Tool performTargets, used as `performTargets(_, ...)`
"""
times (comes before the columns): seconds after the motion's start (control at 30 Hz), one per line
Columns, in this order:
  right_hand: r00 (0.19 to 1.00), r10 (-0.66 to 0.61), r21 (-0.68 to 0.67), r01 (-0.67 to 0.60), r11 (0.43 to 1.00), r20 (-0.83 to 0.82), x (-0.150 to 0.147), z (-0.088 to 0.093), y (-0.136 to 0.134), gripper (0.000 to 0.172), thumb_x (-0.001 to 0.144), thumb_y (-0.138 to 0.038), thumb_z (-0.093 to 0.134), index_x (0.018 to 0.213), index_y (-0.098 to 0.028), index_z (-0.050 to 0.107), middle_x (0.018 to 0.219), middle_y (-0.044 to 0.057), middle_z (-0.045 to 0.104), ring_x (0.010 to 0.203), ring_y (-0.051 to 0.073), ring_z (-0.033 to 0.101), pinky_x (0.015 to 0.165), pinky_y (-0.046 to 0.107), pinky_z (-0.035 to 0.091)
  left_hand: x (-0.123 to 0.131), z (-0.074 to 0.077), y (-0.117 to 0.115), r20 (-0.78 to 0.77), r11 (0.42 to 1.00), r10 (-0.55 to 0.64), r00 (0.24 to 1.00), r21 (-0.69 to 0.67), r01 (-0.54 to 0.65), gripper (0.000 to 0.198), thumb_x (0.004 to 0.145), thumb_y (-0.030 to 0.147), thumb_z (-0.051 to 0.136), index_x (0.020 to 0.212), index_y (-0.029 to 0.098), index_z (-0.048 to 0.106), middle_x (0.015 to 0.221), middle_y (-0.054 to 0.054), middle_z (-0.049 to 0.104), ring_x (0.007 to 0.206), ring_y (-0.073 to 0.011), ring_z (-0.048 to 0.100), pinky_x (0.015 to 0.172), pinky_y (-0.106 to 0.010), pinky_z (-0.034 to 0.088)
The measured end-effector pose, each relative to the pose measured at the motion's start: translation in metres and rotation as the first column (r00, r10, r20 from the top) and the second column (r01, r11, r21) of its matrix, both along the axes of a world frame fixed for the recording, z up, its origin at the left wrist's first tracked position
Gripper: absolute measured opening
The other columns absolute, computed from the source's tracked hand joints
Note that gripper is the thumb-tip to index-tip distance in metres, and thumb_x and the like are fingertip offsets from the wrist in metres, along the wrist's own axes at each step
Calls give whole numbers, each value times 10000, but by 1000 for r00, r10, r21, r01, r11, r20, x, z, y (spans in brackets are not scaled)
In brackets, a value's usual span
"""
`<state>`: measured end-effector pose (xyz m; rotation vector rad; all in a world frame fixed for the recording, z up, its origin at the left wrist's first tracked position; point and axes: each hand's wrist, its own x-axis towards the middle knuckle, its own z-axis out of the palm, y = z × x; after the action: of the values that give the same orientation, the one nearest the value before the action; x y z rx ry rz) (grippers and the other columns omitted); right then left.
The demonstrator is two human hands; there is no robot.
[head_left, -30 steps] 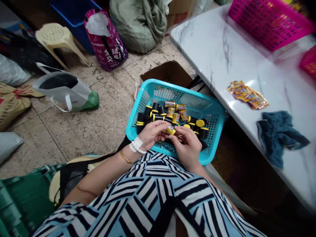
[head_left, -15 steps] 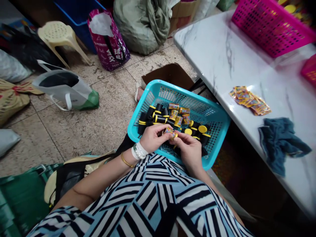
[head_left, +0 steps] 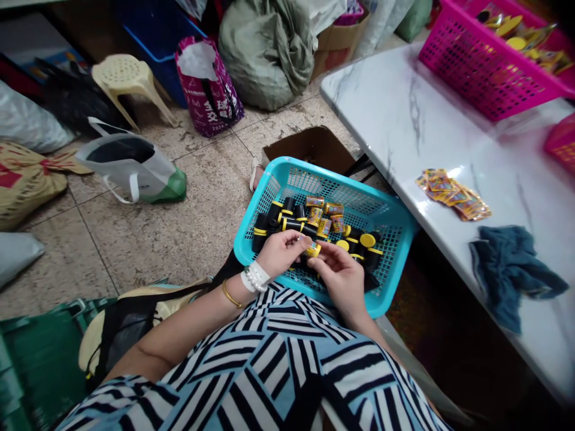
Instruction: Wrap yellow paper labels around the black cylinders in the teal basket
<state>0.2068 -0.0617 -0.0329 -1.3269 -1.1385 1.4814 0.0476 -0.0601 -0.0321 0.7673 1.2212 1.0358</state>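
A turquoise plastic basket rests on my lap, holding several small black canisters with yellow caps; some of them carry colourful labels. Both hands are over the basket's near side. My left hand and my right hand pinch one small labelled canister between their fingertips, fingers closed around it. A pearl bracelet and a gold bangle sit on my left wrist.
A white marble-look table stands to the right with a pile of colourful stickers, a dark teal cloth and a pink basket. On the tiled floor lie bags, a cream plastic stool and a cardboard box.
The view has shifted slightly; the hands stay together on the small canister, turning it a little between the fingertips. The basket has not moved.
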Motion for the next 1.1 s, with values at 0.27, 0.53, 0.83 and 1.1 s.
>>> performTargets(0.27, 1000, 7, -58, -8, 998, -4, -5, 2, -2, 290, 714, -371, 813, 897, -184, 686, 763, 31, 750, 601, 158, 690, 637, 340, 625, -3, -8, 1, 238, 993, -49, 970, -97, 74, 501, 772, 614, 666, 748, 114, 645, 603, -5, 576, 434, -47, 427, 403, -181, 275)
performTargets(0.53, 974, 128, 217, -168, 962, 188, 11, 3, 2, 252, 787, -290, 755, 1036, -251, 749, 1022, 54, 726, 939, 195, 664, 819, 357, 568, -2, -2, -2, 176, 988, -120, 977, -77, 135, 465, 773, 596, 686, 730, 140, 599, 479, 43, 530, 323, -27, 374, 329, -162, 229)
performTargets(0.83, 948, -11, 457, -144, 877, 319, 11, 0, -3, 31, 793, -234, 753, 821, -248, 753, 736, 10, 705, 680, 165, 635, 658, 335, 531, -4, -2, 2, 231, 953, -169, 958, -209, 219, 517, 761, 648, 669, 647, 149, 599, 397, 44, 477, 263, -32, 319, 286, -181, 159)
performTargets(1.1, 896, -3, 576, -283, 767, 444, 9, 6, -3, 149, 838, -210, 704, 962, -285, 739, 924, 39, 695, 855, 202, 659, 794, 401, 553, -2, -4, 3, 236, 958, -153, 960, -204, 203, 508, 778, 646, 651, 688, 151, 581, 418, 46, 500, 264, -33, 339, 291, -172, 181)
